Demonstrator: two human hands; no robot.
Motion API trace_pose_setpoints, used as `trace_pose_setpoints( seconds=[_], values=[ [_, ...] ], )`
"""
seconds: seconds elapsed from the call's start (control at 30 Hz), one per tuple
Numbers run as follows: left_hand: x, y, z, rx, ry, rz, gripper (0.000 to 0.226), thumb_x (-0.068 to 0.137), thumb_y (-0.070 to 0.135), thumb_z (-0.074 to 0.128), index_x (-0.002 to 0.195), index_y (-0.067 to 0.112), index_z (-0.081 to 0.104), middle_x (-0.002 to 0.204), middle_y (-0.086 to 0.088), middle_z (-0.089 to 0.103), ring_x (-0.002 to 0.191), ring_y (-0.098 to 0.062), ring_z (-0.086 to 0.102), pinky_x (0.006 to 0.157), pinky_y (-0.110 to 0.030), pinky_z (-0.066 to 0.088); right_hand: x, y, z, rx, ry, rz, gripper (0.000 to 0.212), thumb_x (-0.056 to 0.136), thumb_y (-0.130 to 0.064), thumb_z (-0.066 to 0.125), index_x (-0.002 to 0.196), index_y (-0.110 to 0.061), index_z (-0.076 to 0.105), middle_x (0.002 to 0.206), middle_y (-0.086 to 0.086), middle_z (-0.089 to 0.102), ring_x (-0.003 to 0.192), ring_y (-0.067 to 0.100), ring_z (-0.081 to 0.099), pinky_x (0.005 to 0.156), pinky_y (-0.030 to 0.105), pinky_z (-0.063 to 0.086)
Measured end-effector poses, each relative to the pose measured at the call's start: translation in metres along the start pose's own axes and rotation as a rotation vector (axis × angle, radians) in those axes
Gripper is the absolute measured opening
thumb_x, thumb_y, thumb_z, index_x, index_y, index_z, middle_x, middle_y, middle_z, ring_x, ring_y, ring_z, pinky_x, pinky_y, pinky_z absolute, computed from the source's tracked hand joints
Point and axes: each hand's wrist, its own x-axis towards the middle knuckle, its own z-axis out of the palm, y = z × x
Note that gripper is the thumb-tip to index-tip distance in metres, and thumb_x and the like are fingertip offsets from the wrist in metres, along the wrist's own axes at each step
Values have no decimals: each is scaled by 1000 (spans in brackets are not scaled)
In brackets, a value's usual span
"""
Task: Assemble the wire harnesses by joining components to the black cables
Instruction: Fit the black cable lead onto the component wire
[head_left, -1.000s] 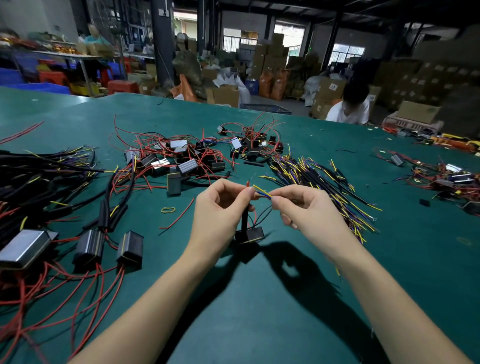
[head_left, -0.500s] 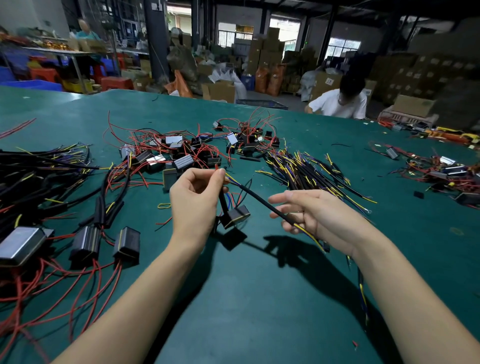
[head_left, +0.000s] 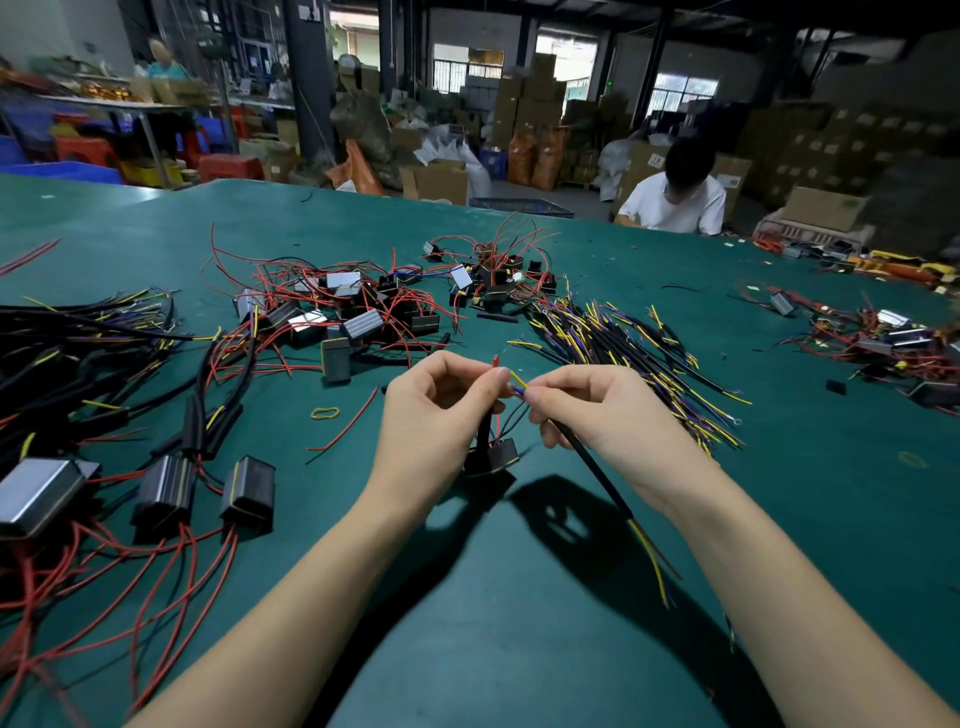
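My left hand (head_left: 441, 410) pinches the red wire tip of a small black box component (head_left: 493, 456) that hangs below it, just above the green table (head_left: 467, 623). My right hand (head_left: 597, 415) pinches the yellow and blue leads at the end of a black cable (head_left: 597, 473). The cable runs down to the right under my wrist, its far yellow leads trailing over the table. The two sets of fingertips meet at the wire ends.
A heap of black boxes with red wires (head_left: 353, 312) lies behind my hands. Black cables with yellow and blue ends (head_left: 623, 343) are piled at the right. Assembled harnesses (head_left: 78, 415) cover the left. A person in white (head_left: 675, 197) sits at the far edge.
Half a second ago my hands were apart with the cable stretched between them. They have come together again at the wire ends, and the box hangs under my left hand.
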Motion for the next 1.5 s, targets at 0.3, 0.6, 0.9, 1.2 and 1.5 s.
trace_pose_setpoints(
  seconds=[0.3,0.6,0.9,1.2,1.5],
  values=[
    [5,8,-5,-14,69,35,7,84,9,69,78,10,65,68,4,71,65,-5,64,64,-13,48,1,3,-1,-19,76,22,18,93,-8,57,77,-7,64,54,-1,59,47,8,49,50,17,36],
    [4,9,-5,35,-81,-35,4,84,4,68,82,6,67,70,-7,69,59,-5,62,55,-9,44,-1,2,4,130,64,-68,15,91,-10,59,77,-10,64,62,-2,50,47,8,41,49,12,34],
    [0,11,-3,84,-138,-8,11,85,4,68,94,9,70,71,-9,69,58,-8,59,61,-13,48,-2,1,4,131,89,-132,18,92,-12,60,75,-14,66,59,-1,46,49,9,37,48,13,33],
    [-3,16,0,135,-139,45,10,87,11,66,82,16,73,69,2,68,58,-13,61,64,-25,51,-1,3,4,4,118,-164,14,91,-16,62,77,-17,64,53,-14,52,51,4,43,55,14,35],
    [-2,20,1,97,-115,15,16,88,9,65,73,13,68,61,5,63,58,-8,57,60,-12,46,-1,1,13,9,217,-236,15,95,-10,54,81,-16,54,61,-1,61,46,14,52,48,17,39]
  ],
)
